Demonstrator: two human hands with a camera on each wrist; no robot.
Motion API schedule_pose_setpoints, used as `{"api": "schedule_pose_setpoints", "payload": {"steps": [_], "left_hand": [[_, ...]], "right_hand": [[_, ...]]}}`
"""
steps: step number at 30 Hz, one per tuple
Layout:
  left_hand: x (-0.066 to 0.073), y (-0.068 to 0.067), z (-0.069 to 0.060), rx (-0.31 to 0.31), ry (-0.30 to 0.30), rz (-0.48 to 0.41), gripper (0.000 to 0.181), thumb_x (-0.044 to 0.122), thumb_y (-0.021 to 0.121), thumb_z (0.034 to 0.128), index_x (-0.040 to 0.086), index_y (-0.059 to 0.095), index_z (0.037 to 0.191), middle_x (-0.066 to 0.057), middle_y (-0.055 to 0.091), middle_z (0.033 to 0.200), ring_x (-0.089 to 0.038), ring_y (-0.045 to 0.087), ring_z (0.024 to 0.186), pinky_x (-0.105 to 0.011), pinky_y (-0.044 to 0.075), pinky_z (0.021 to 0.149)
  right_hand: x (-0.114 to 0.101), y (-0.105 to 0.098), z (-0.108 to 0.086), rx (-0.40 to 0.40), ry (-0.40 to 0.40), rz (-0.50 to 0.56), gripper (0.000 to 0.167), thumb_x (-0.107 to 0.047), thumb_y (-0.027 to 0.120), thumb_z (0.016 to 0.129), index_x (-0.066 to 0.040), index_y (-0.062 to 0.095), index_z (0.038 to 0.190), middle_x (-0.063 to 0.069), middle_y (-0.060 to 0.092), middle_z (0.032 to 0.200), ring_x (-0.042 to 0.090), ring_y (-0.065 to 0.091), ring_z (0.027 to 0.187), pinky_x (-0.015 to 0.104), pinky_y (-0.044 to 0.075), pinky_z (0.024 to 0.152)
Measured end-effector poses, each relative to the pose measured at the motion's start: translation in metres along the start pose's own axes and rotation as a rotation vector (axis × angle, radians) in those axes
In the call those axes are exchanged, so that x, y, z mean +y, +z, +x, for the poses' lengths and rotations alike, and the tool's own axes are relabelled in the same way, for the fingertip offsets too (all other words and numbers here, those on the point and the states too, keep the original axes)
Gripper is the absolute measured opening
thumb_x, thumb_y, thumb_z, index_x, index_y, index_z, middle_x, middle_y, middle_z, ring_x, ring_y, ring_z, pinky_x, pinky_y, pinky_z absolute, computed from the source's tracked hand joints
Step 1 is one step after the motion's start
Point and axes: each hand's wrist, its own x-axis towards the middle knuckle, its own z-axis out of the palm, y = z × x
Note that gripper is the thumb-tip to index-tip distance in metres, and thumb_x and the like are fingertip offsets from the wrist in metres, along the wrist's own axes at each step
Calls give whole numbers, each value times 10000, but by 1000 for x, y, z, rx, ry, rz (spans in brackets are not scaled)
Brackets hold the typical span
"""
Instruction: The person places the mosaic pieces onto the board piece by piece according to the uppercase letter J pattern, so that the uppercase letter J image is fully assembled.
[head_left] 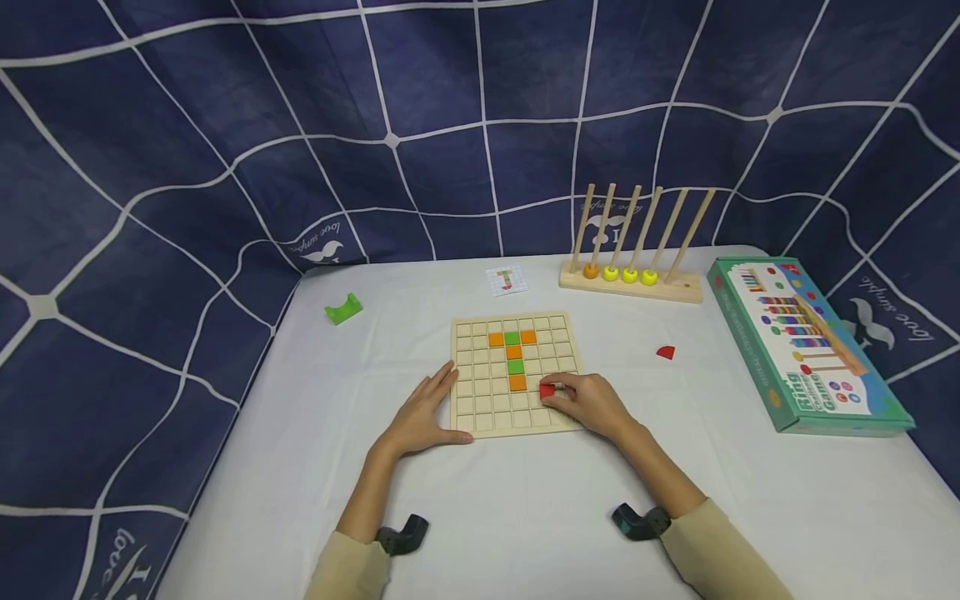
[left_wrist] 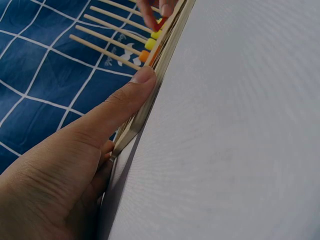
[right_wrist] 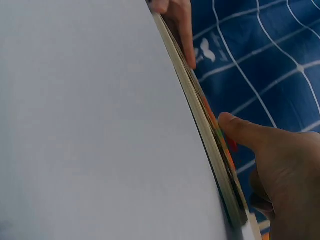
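Observation:
A square wooden grid board [head_left: 482,404] lies on the white table. Orange tiles [head_left: 513,352] and green tiles [head_left: 515,367] sit in its cells as a T shape. My right hand [head_left: 594,405] pinches a small red tile [head_left: 547,390] between thumb and fingers over the board, right of the lowest orange tile. Whether the red tile touches the board I cannot tell. My left hand [head_left: 422,417] rests at the board's near left corner, fingers along the left side; in the left wrist view its straight thumb [left_wrist: 122,107] lies against the board's edge.
Behind the board lies a small pattern card [head_left: 507,281]. A wooden peg stand [head_left: 630,287] with several beads is at the back, beside a green game box [head_left: 806,350]. A red quarter-round piece [head_left: 665,352] lies right, a green notched block [head_left: 343,310] left.

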Motion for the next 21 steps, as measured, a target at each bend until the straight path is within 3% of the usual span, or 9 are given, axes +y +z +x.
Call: {"api": "schedule_pose_setpoints", "payload": {"steps": [9, 21], "left_hand": [[0, 0, -1, 7, 7, -3, 1184, 692, 722, 563, 95, 242, 1466, 17, 106, 1541, -220, 155, 1385, -404, 125, 1123], [1, -1, -1, 2, 1, -6, 1181, 683, 730, 563, 96, 244, 1465, 18, 106, 1541, -209, 149, 1386, -392, 123, 1125]], "right_hand": [[-13, 28, 15, -44, -83, -10, 284, -383, 727, 778, -200, 705, 993, -164, 312, 471, -15, 234, 438, 184, 254, 420], [-15, 32, 16, -51, -100, -15, 270, -379, 725, 781, -216, 702, 995, -158, 303, 469, -24, 214, 433, 172, 227, 407]]}}
